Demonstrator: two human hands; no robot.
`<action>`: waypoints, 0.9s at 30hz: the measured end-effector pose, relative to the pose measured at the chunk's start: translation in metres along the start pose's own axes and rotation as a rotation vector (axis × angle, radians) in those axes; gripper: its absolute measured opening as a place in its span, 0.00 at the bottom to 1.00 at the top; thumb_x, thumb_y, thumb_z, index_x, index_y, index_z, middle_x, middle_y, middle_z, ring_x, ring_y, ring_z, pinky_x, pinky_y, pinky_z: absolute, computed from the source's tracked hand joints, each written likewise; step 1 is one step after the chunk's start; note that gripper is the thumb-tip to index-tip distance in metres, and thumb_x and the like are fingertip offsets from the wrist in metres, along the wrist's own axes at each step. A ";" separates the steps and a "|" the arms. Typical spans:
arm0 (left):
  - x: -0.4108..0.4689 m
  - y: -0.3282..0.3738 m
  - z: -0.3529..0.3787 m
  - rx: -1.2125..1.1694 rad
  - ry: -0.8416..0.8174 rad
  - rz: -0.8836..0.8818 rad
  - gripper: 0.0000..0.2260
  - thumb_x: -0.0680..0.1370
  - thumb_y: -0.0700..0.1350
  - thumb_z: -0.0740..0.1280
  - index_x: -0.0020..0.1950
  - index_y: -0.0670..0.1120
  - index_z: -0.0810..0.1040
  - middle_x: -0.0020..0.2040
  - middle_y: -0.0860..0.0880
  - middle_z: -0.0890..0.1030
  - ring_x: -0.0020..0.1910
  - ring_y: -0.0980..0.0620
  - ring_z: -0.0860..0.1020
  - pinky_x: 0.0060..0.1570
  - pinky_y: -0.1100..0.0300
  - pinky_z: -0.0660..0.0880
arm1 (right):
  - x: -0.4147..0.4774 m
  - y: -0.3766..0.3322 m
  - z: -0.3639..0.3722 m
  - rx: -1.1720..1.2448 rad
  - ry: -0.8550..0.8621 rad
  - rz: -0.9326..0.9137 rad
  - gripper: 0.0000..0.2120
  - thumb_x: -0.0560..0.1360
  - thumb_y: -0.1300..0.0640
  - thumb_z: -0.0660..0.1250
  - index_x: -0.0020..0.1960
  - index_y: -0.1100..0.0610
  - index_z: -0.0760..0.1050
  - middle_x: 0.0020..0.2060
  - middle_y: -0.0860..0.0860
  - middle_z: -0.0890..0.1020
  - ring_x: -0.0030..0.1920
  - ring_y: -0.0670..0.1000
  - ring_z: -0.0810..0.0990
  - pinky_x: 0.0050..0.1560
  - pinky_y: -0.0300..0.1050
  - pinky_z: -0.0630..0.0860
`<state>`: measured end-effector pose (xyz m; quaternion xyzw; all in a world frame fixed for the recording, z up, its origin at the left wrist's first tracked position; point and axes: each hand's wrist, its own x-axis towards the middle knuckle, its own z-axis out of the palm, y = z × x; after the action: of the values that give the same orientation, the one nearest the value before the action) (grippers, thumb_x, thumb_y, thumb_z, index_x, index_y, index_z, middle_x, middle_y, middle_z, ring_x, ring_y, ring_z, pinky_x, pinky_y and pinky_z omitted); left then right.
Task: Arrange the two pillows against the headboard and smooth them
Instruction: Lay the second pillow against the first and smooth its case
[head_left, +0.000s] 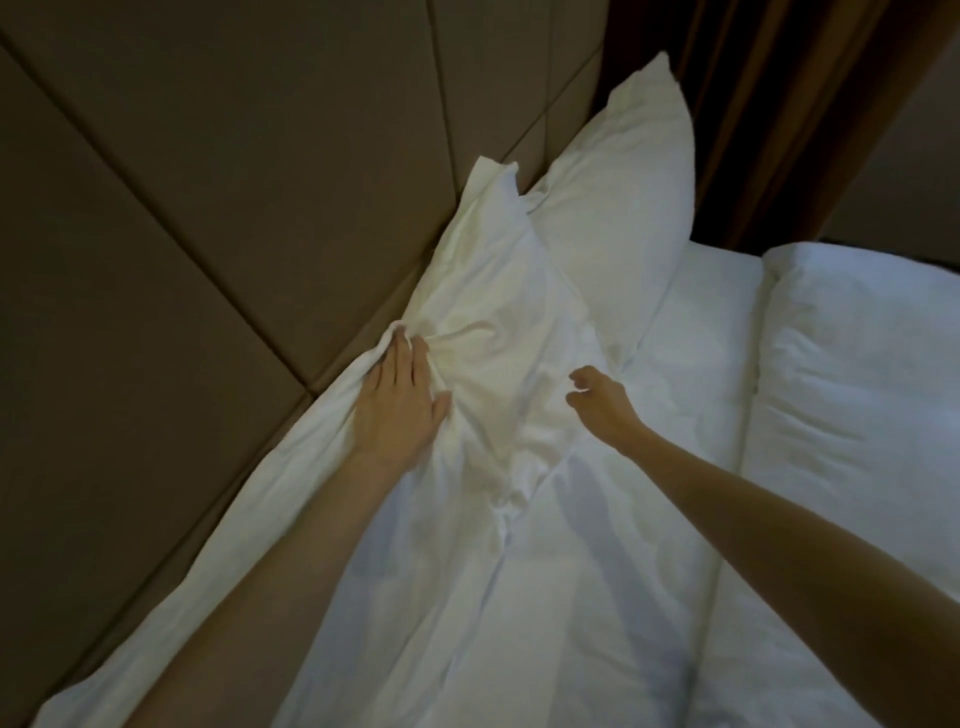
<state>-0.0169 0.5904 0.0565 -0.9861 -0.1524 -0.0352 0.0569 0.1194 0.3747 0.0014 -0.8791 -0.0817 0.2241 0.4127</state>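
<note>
Two white pillows lean against the brown padded headboard (218, 171). The near pillow (498, 332) is wrinkled and slumped; the far pillow (618, 208) stands more upright behind it, its top corner pointing up. My left hand (400, 400) lies flat on the near pillow's left edge, fingertips pressing bunched fabric by the headboard. My right hand (602, 400) hovers over the pillow's right side with its fingers loosely curled, holding nothing.
A white sheet (545, 597) covers the mattress below the pillows. A thick folded white duvet (852, 395) lies along the right. Brown curtains (769, 104) hang beyond the far pillow. The headboard panels fill the left side.
</note>
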 end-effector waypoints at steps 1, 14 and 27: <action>0.011 0.005 0.002 -0.021 0.011 -0.010 0.34 0.80 0.57 0.55 0.77 0.35 0.51 0.77 0.34 0.54 0.77 0.41 0.56 0.74 0.52 0.56 | 0.007 0.005 -0.002 0.039 0.015 0.039 0.20 0.77 0.61 0.61 0.68 0.61 0.70 0.65 0.59 0.75 0.60 0.59 0.77 0.51 0.44 0.72; 0.120 0.032 -0.008 -0.300 0.176 -0.023 0.34 0.77 0.61 0.58 0.76 0.45 0.52 0.66 0.37 0.71 0.57 0.38 0.75 0.49 0.48 0.73 | 0.080 0.078 0.029 0.655 0.039 0.682 0.18 0.78 0.57 0.61 0.65 0.65 0.68 0.52 0.60 0.70 0.51 0.58 0.71 0.51 0.52 0.71; 0.177 0.052 -0.021 -0.219 0.264 0.005 0.19 0.83 0.51 0.52 0.71 0.44 0.64 0.56 0.38 0.80 0.50 0.34 0.79 0.43 0.45 0.71 | 0.123 0.101 0.038 0.630 0.041 0.664 0.14 0.77 0.67 0.58 0.35 0.55 0.67 0.33 0.51 0.70 0.31 0.47 0.71 0.28 0.32 0.72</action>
<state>0.1660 0.5915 0.0871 -0.9735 -0.1363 -0.1809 -0.0311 0.2066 0.3755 -0.1368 -0.6937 0.2846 0.3406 0.5672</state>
